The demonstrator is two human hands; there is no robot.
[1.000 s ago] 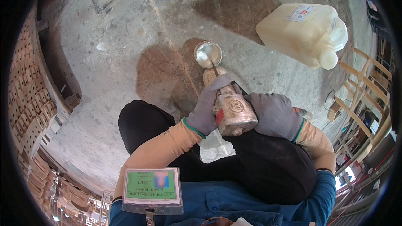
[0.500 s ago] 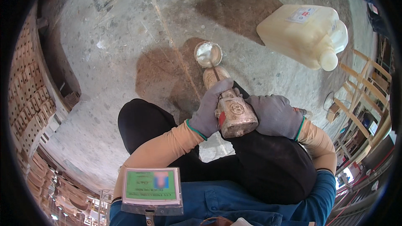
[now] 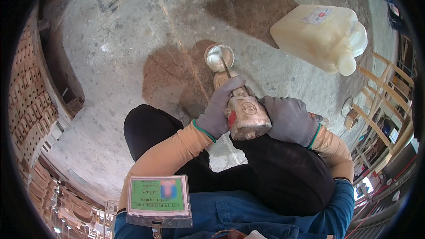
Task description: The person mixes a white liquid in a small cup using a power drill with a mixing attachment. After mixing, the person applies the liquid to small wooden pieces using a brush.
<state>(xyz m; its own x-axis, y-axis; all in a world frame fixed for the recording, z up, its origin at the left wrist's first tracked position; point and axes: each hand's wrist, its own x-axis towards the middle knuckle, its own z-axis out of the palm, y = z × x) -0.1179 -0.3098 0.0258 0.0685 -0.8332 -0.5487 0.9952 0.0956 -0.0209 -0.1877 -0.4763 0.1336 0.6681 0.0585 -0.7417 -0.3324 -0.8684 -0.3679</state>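
While the power tool is gripped by a wrapped left hand and a clenched right hand at 3 o'clock, the rod is best kept off the rim of the tub at 11 o'clock

Plenty of room on the left: concrete floor runs wide there, and a hand could sweep straight to the round pot! Coming from the body side? Blocked: power tool and shaft fill that line. Out right, a gap, then the bulky cream jug bars the way.
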